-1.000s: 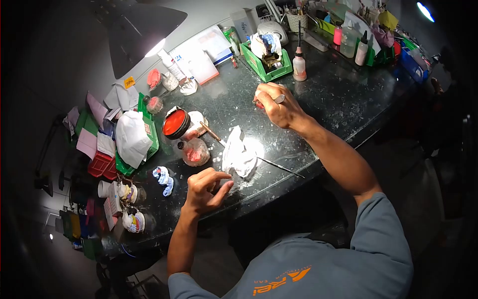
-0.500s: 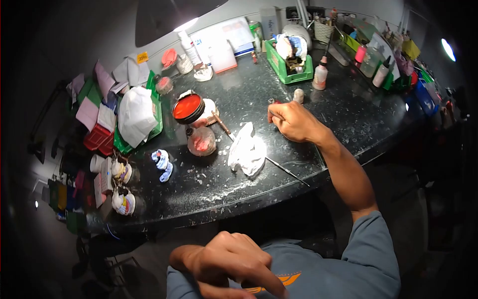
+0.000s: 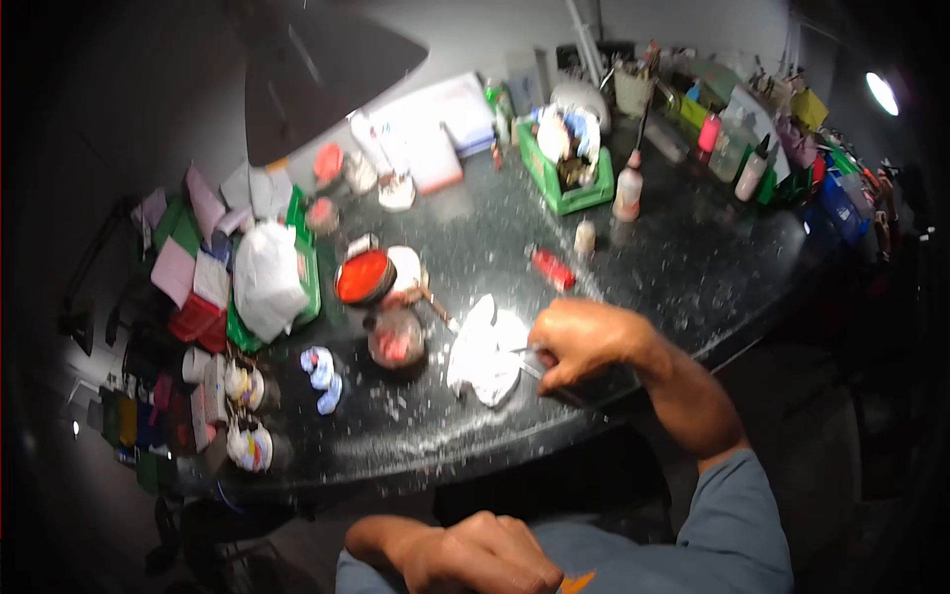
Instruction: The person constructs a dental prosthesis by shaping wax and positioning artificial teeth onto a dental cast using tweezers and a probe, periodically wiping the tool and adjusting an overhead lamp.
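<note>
My right hand (image 3: 586, 346) is over the front part of the bench, fingers curled in a pinch on a slim metal tool (image 3: 530, 367). The tool's other end lies at a crumpled white cloth (image 3: 482, 358). Beyond the hand lies a small red object (image 3: 552, 268), its kind blurred. Close to my chest is my left hand (image 3: 485, 556), its fingers folded and partly cut off by the lower edge; whatever they hold is hidden. Left of the cloth stand a round glass jar (image 3: 396, 339) with pinkish contents and a dish of red material (image 3: 364, 276). A brush-like tool (image 3: 437, 309) leans by them.
Blue-and-white dental models (image 3: 322, 380) sit at the left. Green bins (image 3: 566, 188) hold models and a white bag (image 3: 269, 282). A dropper bottle (image 3: 628, 188) and small whitish jar (image 3: 585, 238) stand behind my right hand. A dark lamp shade (image 3: 332, 74) hangs overhead.
My right hand has left the red object and come nearer, down to the slim tool. My left hand has dropped lower with its fingers folded in. The whole view has shifted slightly.
</note>
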`<action>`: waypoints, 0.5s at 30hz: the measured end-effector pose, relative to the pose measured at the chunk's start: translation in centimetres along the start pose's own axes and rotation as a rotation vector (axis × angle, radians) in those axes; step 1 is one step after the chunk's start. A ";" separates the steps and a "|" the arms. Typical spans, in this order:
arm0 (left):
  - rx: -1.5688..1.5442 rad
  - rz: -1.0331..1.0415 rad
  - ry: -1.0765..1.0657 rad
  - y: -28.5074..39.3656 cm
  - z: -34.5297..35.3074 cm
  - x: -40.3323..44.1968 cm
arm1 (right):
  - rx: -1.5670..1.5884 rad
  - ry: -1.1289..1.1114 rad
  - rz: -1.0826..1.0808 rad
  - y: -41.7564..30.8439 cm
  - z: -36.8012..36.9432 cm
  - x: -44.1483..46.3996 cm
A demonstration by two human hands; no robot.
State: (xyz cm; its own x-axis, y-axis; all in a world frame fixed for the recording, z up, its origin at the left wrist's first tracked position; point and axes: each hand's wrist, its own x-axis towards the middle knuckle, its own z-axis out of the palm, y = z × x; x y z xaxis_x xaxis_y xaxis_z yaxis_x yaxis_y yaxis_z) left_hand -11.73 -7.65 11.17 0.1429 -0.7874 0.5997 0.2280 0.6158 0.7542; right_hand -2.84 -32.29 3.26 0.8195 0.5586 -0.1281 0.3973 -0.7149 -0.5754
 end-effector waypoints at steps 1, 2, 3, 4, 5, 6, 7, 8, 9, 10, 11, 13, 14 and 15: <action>-0.007 -0.006 -0.029 -0.5 -0.1 -0.5 | -0.009 -0.002 0.009 0.5 0.2 0.1; 0.013 -0.063 -0.164 0.0 -1.0 -0.2 | -0.013 -0.008 0.022 0.8 0.3 0.1; 0.044 -0.076 -0.209 0.1 -1.0 -0.1 | -0.007 -0.013 0.111 0.3 -0.1 -0.2; 0.065 -0.091 -0.239 0.2 -0.8 -0.2 | 0.011 -0.014 0.136 -0.1 -0.6 -0.4; 0.082 -0.120 -0.270 0.2 -1.1 -0.4 | 0.018 0.011 0.149 0.1 -0.8 -0.4; 0.127 -0.229 -0.219 0.4 -1.3 -0.7 | 0.032 0.023 0.160 0.3 -0.7 -0.5; 0.172 -0.337 -0.164 0.8 -1.8 -0.6 | 0.028 0.030 0.177 0.3 -0.8 -0.6; 0.219 -0.442 -0.109 1.2 -2.4 -0.5 | 0.019 0.036 0.192 0.4 -1.2 -0.6; 0.389 -0.541 -0.068 1.5 -3.7 -0.3 | 0.012 0.053 0.174 0.9 -1.2 -0.6; 0.556 -0.647 -0.018 1.2 -5.1 -0.7 | 0.038 0.062 0.209 1.2 -1.2 -0.7; 0.783 -0.627 0.043 0.0 -6.6 -1.9 | 0.026 0.074 0.226 1.4 -1.3 -0.8; 1.143 -0.539 0.163 -2.2 -9.6 -4.1 | -0.003 0.131 0.230 1.9 -1.4 -0.6; 1.266 -0.474 0.224 -3.0 -10.6 -4.8 | -0.014 0.173 0.224 2.2 -1.3 -0.6; 1.303 -0.403 0.265 -3.4 -11.5 -5.4 | -0.028 0.217 0.219 2.6 -1.3 -0.5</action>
State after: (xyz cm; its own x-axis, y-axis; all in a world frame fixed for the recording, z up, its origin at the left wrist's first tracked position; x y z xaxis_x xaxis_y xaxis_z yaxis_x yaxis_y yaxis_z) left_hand -2.16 -5.82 2.33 0.4928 -0.8066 0.3263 -0.7349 -0.1850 0.6525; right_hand -1.72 -34.92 2.87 0.9547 0.2892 -0.0699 0.2100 -0.8216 -0.5299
